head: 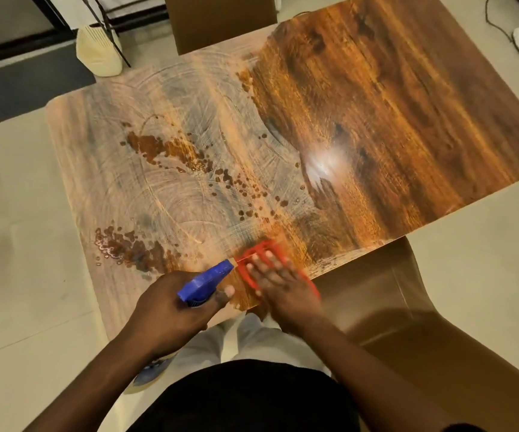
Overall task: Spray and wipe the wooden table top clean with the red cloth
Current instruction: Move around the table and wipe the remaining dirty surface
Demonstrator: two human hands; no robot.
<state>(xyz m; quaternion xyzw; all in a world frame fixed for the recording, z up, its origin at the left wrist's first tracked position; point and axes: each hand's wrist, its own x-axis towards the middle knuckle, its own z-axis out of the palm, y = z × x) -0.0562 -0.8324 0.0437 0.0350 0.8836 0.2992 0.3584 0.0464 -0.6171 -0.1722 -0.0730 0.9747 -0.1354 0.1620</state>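
Red cloth (262,245) lies flat at the near edge of the wooden table (376,120), and your right hand (278,282) presses on it with fingers straight and spread. Your left hand (170,310) curls its fingers around the blue spray bottle (205,280) just beside the cloth. Wet drops (158,148) sit on the pale left half of the table.

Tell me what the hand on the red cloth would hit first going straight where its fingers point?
Nothing solid, I think. The right hand on the red cloth would first reach the spray droplets on the wooden table top. The blue spray bottle sits just beside that line.
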